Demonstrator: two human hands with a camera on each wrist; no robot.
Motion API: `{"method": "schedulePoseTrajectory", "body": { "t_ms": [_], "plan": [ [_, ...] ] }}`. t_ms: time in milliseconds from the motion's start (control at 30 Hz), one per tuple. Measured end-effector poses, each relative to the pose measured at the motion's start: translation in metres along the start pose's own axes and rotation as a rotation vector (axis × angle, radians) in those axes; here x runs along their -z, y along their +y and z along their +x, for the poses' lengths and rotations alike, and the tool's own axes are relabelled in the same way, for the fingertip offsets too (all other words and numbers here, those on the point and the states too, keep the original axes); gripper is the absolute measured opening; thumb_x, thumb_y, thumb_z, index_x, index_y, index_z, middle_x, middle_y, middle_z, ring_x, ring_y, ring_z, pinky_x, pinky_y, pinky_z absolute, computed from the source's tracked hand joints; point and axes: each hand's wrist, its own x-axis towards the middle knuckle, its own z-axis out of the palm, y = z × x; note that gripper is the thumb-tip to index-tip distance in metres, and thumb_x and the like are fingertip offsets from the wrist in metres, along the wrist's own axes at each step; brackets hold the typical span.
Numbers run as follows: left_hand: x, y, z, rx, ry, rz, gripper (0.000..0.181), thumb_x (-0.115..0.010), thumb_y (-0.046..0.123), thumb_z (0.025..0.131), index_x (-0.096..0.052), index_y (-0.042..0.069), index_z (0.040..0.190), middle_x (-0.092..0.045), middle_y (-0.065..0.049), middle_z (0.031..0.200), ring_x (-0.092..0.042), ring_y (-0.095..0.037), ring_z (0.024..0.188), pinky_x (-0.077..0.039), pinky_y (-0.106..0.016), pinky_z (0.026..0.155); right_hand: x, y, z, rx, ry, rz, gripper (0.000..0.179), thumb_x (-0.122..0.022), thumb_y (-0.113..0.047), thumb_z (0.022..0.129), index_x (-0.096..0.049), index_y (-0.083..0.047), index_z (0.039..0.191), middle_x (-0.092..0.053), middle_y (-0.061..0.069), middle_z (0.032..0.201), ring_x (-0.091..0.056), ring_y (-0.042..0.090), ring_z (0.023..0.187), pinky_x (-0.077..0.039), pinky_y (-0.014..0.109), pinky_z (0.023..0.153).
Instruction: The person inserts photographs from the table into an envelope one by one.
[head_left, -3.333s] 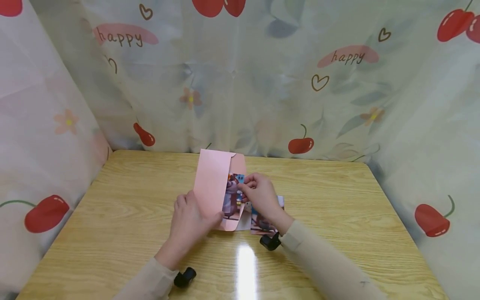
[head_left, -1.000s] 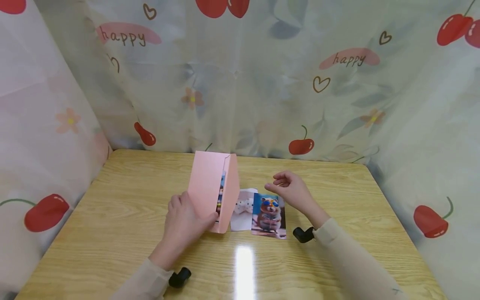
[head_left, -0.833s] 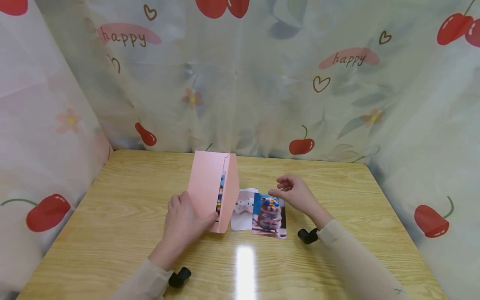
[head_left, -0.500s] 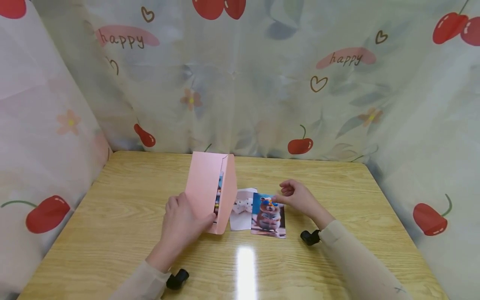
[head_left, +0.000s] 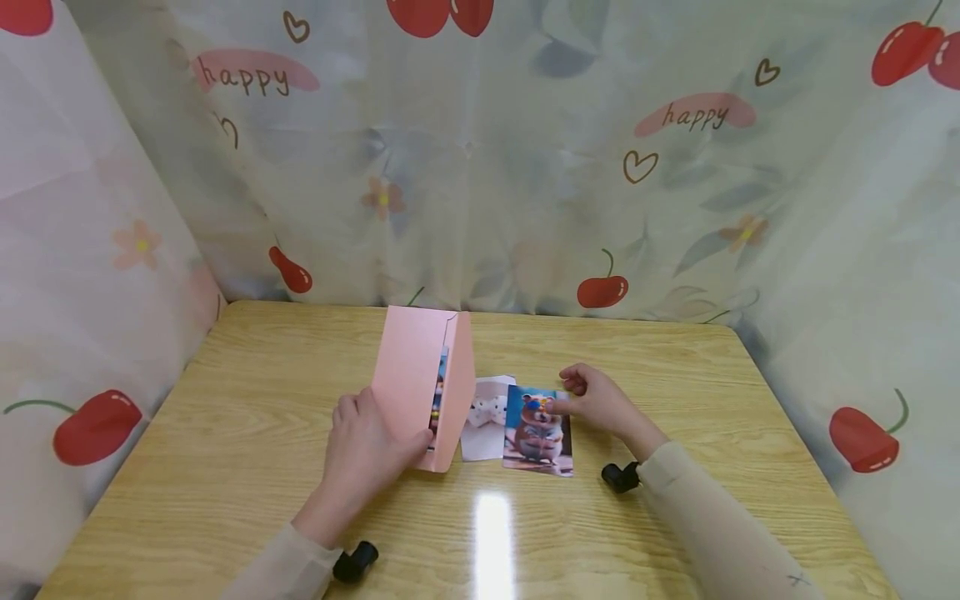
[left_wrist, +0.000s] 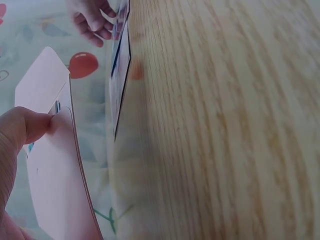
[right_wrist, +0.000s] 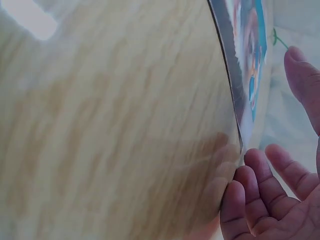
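The hamster photo card lies flat on the desk, its far right corner at the right hand's curled fingers, which touch its edge without yet pinching it. Left of them lies a white card. The left hand pinches the pink envelope upright, mouth gaping, seemingly to receive cards.

The left hand stands on its edge, fingers and thumb pinched — thumb forward. The right hand lies low, fingers loosely curled, thumb apparently stretched left. Both forearms — in pale sleeves — angle inward.
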Motion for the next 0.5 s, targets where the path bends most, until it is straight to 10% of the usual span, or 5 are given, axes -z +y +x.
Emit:
{"method": "schedulePoseTrajectory", "body": {
  "t_ms": [500],
  "plan": [
    [-0.0031, -0.0039, 0.0006, -0.013, 0.001, -0.01, 0.107, -0.073, 0.066, 0.064, -0.036, -0.008, 0.132, -0.039, -0.024, 0.119, -0.04, -0.035, 0.103, -0.042, -0.048, 0.082, -0.009, -0.0029, 0.0005, 0.045, -0.014, -0.155, 0.074, -0.087, -0.038, 0.069, -0.055, -0.004, 0.126, -0.052, 0.01, 0.119, -0.047, 0.026, 0.108, -0.039, 0.046, 0.097]
  ]
}}
